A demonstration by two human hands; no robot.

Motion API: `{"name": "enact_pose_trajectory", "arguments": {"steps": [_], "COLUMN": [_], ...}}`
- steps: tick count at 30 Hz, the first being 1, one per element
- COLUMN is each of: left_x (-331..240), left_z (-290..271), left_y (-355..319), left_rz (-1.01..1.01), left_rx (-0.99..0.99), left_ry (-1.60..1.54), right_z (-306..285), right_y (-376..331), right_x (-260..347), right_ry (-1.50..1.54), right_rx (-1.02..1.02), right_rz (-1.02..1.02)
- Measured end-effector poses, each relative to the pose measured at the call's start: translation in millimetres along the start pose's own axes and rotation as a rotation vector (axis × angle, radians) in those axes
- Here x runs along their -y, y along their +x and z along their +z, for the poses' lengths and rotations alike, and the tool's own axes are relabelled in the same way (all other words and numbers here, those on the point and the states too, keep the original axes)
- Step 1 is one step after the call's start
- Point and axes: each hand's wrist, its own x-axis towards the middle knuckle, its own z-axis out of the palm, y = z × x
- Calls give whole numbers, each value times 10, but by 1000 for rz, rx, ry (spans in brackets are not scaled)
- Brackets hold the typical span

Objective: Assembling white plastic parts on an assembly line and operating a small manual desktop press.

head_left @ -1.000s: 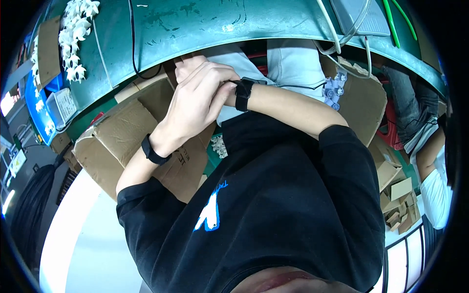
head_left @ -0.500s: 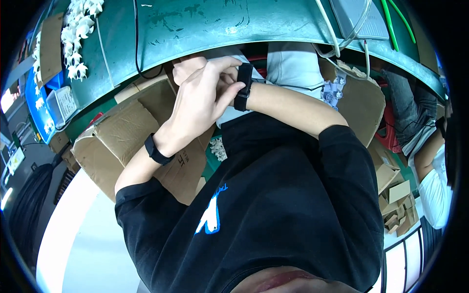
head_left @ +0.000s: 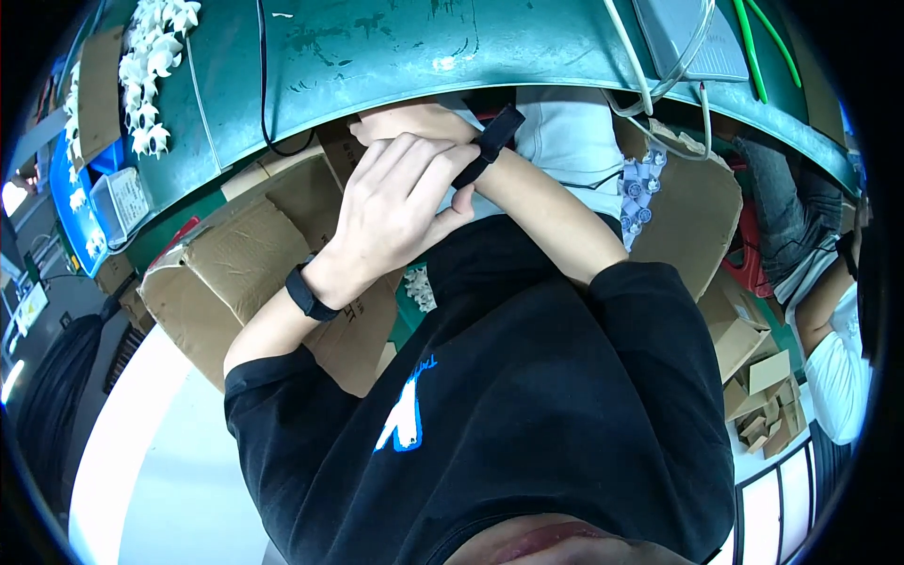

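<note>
My left hand (head_left: 395, 202) lies across my right wrist, its fingers bent against the black wrist strap (head_left: 485, 151) there. The strap's loose end sticks up beyond my fingertips. My right hand (head_left: 414, 121) is turned inward under the table's edge; its fingers are mostly hidden behind my left hand. A second black strap (head_left: 311, 292) circles my left wrist.
Ahead stands a green table (head_left: 377, 56) with white plastic parts (head_left: 151, 75), cables and a grey box (head_left: 697, 42). Open cardboard boxes (head_left: 226, 254) flank my lap. Pale plastic pieces (head_left: 638, 193) lie by my right leg. Another person (head_left: 833, 348) sits at the right.
The strap's end on my right wrist now stands out, away from the wrist. My left hand has turned flatter over the wrist, and my right forearm has shifted slightly.
</note>
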Motion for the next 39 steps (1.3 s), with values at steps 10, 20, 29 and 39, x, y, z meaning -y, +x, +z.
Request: {"name": "enact_pose_trajectory", "arguments": {"steps": [10, 20, 29, 39], "left_x": [28, 51, 100, 283], "left_z": [-5, 84, -36, -108], "left_y": [-82, -105, 167, -1], "left_rz": [117, 179, -85, 325], "left_rx": [57, 35, 78, 151], "left_ry": [97, 53, -75, -112], "right_z": [58, 167, 124, 236], "right_y": [55, 217, -114, -176], "right_x": [26, -203, -105, -63], "right_ry": [550, 235, 778, 733], "right_rx": [-139, -261, 357, 40], "right_rz": [267, 122, 279, 68]}}
